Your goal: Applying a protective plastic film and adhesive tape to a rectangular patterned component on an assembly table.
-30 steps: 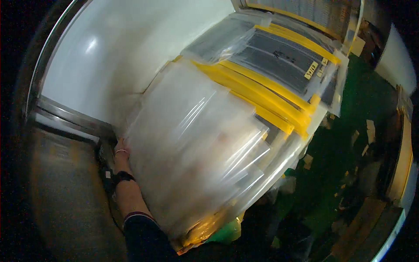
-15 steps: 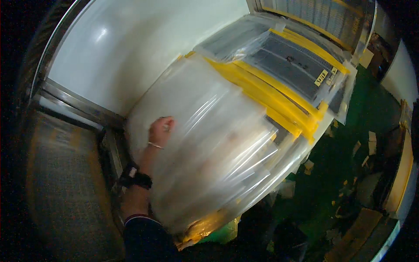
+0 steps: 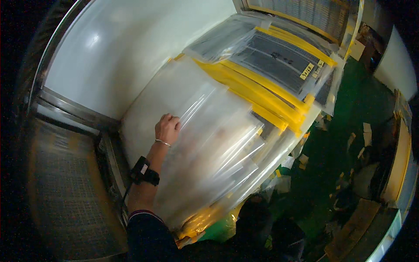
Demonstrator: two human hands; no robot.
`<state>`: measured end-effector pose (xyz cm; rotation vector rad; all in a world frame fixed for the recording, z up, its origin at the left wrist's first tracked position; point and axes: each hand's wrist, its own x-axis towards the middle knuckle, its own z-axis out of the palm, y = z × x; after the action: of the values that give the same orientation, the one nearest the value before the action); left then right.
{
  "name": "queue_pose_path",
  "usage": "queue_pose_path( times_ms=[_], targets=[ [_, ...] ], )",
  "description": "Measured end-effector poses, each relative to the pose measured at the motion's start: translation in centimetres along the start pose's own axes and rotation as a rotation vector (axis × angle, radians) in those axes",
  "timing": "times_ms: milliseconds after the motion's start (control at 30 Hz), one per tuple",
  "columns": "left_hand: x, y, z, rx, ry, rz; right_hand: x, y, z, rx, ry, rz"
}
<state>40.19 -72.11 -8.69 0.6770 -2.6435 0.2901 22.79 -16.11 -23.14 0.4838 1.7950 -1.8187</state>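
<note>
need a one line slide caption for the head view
A loosely curled left hand over layered translucent plastic sheets, with yellow strips beyond.

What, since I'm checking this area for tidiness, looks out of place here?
Pale scraps lie scattered over the green floor, looking like dropped litter. The translucent plastic sheets by the left hand look unevenly stacked: their right-hand edges are stepped, not flush.

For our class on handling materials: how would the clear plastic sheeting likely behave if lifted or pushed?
The clear plastic sheeting is probably slippery, given its glossy streaks. Its thin-looking edges suggest it would droop when lifted. Its overlapping layers might slide over one another if pushed.
</note>
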Motion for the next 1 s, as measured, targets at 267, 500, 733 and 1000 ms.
queue_pose_path(
  times_ms=[267, 500, 733, 1000],
  targets=[
    [1.0, -1.1, -0.5, 0.256, -0.171, -0.018, -0.5, -0.1, -2.2, 0.017, 0.025, -0.008],
    [1.2, 2.1, -2.2, 0.33, 0.045, 0.177, -3.1, -0.9, -9.4, 0.034, 0.139, 0.003],
    [-2.1, 18.4, -9.2, 0.112, 0.069, 0.207, -13.1, -3.0, -25.6, 0.069, 0.438, 0.058],
    [2.7, 48.1, -21.7, -0.533, 0.06, 0.536, -30.8, 3.4, -49.9, 0.251, 0.861, -0.063]
  ],
)
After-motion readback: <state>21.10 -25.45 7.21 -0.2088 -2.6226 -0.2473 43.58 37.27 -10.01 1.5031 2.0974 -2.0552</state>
